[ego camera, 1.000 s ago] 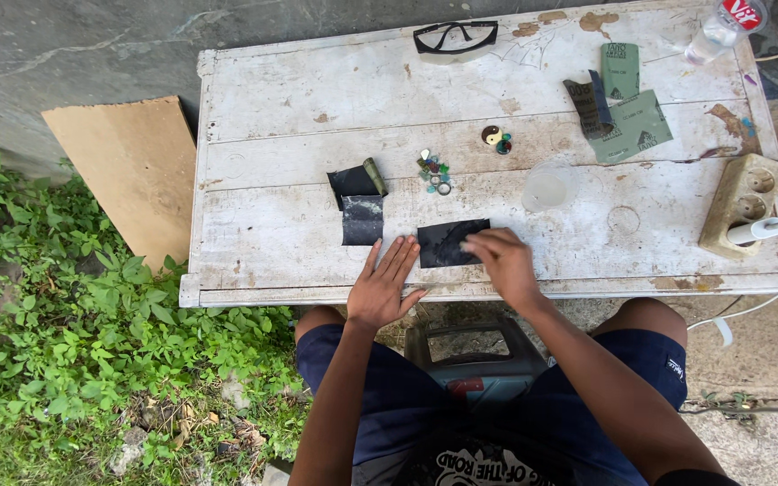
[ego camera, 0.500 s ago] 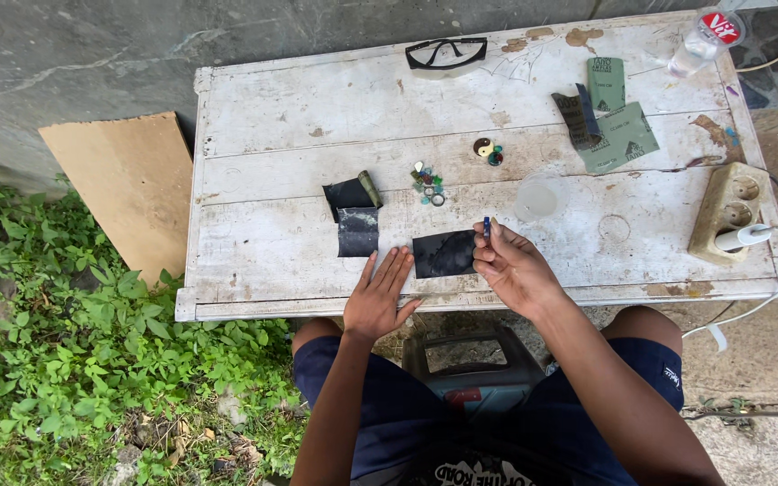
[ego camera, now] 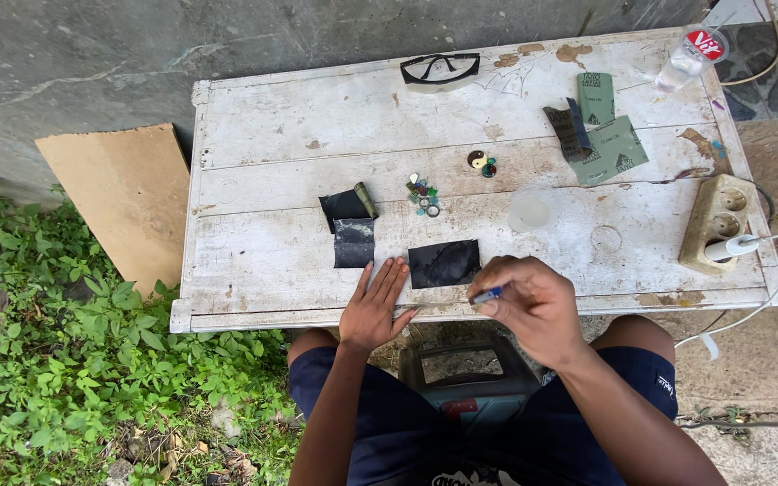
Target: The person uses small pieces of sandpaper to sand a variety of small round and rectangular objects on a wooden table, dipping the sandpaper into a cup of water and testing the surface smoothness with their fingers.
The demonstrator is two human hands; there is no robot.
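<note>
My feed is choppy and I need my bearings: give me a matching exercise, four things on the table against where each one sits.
Things:
1. safety glasses
2. power strip
3. dark sheet
4. plastic bottle

Places:
A. far right corner
B. near edge, between the left hand and right hand
C. far edge, middle
D. right edge, white plug in it

Pairs: 1-C, 2-D, 3-B, 4-A

Head camera looks steeply down over the white table (ego camera: 299, 162).
</note>
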